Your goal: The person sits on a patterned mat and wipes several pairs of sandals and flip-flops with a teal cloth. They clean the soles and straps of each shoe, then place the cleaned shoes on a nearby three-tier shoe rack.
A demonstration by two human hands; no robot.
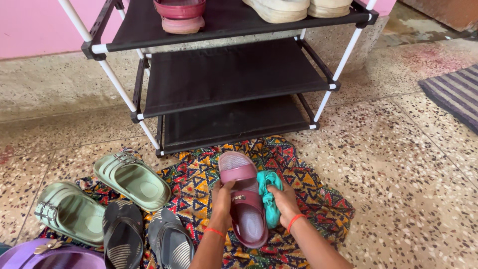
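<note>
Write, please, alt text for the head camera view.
The left hand holds a maroon slide sandal while the right hand presses a teal cloth against it, over a patterned fabric before a black shoe rack.

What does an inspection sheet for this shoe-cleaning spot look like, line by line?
Surface: speckled terrazzo floor, patterned cloth spread on it.
Job's things: maroon slide sandal, teal rag pressed to its side.
Clutter: two green sandals, dark flip-flops, purple shoe.
Grippers: left hand grips the sandal; right hand holds the rag.
Cables: nothing seen.
Surroundings: black shoe rack with shoes on the top shelf, striped mat, pink wall.
</note>
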